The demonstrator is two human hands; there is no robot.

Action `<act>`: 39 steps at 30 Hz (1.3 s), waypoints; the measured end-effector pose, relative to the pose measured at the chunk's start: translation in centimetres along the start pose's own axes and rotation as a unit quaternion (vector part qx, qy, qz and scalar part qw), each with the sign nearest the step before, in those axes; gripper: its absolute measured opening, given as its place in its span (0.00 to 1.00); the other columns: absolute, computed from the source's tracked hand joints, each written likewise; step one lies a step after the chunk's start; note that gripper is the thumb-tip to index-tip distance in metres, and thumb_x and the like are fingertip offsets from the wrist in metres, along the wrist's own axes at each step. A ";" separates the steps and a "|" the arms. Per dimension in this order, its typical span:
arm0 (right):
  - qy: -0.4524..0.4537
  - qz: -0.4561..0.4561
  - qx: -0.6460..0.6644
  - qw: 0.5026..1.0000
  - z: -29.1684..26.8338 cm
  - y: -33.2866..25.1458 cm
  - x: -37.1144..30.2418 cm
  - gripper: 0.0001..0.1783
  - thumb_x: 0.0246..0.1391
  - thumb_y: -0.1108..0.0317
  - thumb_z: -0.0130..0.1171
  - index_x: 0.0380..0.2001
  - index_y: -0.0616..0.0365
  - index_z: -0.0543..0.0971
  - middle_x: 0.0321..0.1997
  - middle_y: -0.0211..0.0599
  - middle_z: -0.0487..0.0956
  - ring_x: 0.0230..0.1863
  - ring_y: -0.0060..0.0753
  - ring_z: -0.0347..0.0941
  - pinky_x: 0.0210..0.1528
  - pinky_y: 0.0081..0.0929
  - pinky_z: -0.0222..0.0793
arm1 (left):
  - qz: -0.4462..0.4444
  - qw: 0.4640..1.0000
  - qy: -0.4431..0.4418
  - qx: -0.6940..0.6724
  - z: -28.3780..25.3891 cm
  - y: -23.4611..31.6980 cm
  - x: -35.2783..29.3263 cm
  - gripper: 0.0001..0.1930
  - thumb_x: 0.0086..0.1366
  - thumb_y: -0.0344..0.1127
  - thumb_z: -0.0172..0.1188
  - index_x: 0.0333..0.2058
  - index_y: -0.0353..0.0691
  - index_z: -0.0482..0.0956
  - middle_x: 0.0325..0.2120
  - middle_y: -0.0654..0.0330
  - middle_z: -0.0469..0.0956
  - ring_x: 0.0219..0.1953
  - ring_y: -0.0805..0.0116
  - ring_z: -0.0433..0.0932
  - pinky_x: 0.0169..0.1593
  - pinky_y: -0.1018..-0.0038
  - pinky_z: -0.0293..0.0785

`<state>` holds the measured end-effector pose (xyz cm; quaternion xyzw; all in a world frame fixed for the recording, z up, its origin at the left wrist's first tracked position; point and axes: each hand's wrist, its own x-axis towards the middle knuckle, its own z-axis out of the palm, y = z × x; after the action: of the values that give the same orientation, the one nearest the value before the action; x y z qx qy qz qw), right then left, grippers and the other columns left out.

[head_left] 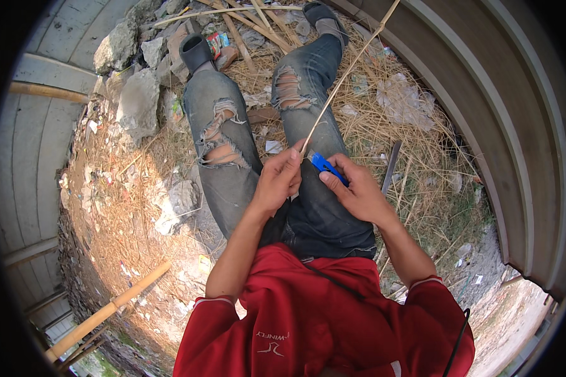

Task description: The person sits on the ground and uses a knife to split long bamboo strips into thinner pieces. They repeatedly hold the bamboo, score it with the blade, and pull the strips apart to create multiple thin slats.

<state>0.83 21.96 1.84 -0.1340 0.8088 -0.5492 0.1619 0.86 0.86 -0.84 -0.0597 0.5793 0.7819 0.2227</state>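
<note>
Above my lap, my left hand pinches the near end of a long thin bamboo strip. The strip slants up and away to the upper right, past my knee. My right hand is closed round a blue utility knife, thumb on its side. The knife's front end points at the strip close to my left fingers; whether the blade touches it is too small to tell. Beneath both hands are my legs in torn jeans, stretched forward.
Broken concrete chunks lie at the far left. Bamboo pieces are scattered near my feet. A dark flat bar rests on the dry straw to my right. A bamboo pole stands lower left; a corrugated metal wall curves along the right.
</note>
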 end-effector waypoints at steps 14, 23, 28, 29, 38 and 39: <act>-0.057 0.016 -0.143 0.988 0.0 -0.6 1.3 0.17 0.65 0.56 0.57 0.37 0.62 0.75 0.23 0.57 0.78 0.27 0.66 0.76 0.31 0.55 0.69 | 0.049 0.996 -0.003 0.075 0.7 -0.7 -0.4 0.23 0.73 0.39 0.61 0.61 0.35 0.74 0.25 0.74 0.72 0.23 0.87 0.61 0.25 0.84 0.54; 0.216 0.039 -0.216 0.951 -4.7 2.9 5.8 0.24 0.70 0.49 0.49 0.37 0.63 0.75 0.23 0.58 0.79 0.29 0.67 0.76 0.33 0.56 0.69 | 0.016 0.983 0.038 0.181 1.1 -0.6 -2.7 0.17 0.74 0.38 0.58 0.56 0.35 0.79 0.24 0.75 0.72 0.25 0.88 0.62 0.29 0.86 0.55; 0.340 0.064 -0.216 0.913 -14.4 5.4 5.7 0.25 0.71 0.50 0.50 0.33 0.64 0.77 0.17 0.43 0.71 0.19 0.40 0.66 0.26 0.38 0.61 | 0.012 0.992 0.016 0.121 -0.4 -2.3 -5.0 0.19 0.75 0.39 0.57 0.58 0.34 0.77 0.22 0.76 0.67 0.23 0.90 0.59 0.26 0.85 0.53; 0.306 0.053 -0.197 0.930 -12.8 4.1 5.1 0.25 0.70 0.50 0.50 0.34 0.65 0.77 0.16 0.43 0.70 0.19 0.38 0.65 0.25 0.37 0.61 | 0.010 0.994 0.019 0.104 -0.2 -1.9 -4.9 0.20 0.75 0.39 0.57 0.59 0.34 0.77 0.22 0.75 0.67 0.23 0.90 0.58 0.26 0.84 0.55; 0.002 -0.031 -0.183 0.983 -2.0 -1.8 1.7 0.21 0.65 0.52 0.57 0.33 0.62 0.76 0.19 0.55 0.77 0.23 0.63 0.77 0.27 0.51 0.70 | 0.039 0.993 0.043 0.105 1.7 0.9 -1.4 0.21 0.76 0.39 0.54 0.61 0.32 0.74 0.21 0.74 0.68 0.19 0.86 0.62 0.23 0.82 0.58; -0.011 -0.041 -0.195 0.980 -1.5 -1.7 1.6 0.21 0.64 0.51 0.57 0.34 0.62 0.76 0.18 0.55 0.77 0.24 0.64 0.77 0.27 0.53 0.71 | 0.056 0.988 0.047 0.136 1.8 0.8 -1.3 0.21 0.76 0.39 0.54 0.61 0.31 0.74 0.22 0.73 0.70 0.20 0.84 0.64 0.24 0.80 0.61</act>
<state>-1.20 21.99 3.74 -0.2019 0.8926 -0.3853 0.1188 1.94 1.98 0.93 -0.0332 0.6925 0.7034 0.1567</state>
